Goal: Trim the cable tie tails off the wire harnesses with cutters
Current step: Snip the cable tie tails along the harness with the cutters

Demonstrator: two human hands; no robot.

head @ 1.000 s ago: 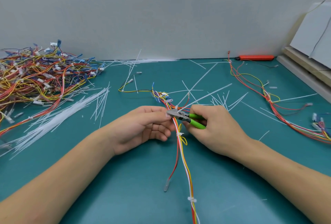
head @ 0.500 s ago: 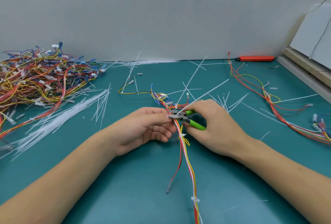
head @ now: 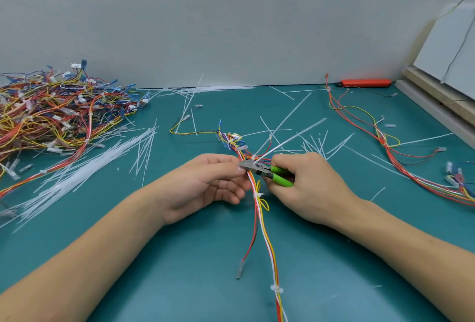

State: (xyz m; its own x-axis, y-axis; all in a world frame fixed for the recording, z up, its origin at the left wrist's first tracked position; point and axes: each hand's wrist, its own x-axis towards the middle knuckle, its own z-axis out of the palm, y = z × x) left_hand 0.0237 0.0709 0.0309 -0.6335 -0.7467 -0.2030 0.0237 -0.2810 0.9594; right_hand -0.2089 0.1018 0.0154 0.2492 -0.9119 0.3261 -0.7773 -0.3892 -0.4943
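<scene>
My left hand [head: 205, 188] pinches the multicoloured wire harness [head: 259, 208] steady above the teal tabletop [head: 180, 270] — right hand [head: 308, 188] grasps green-handled cutters [head: 267, 172], nose at the white cable-tie tail [head: 290, 139] for trimming.

single head cam, wide-angle, looks forward and down over the teal table [head: 180, 270] toward the grey back wall [head: 231, 13]; sits close above the work, both forearms enter from the bottom corners, left hand [head: 203, 185] and right hand [head: 311, 188] meet mid-frame; straight edges bow near the borders; no second view to overlap
</scene>
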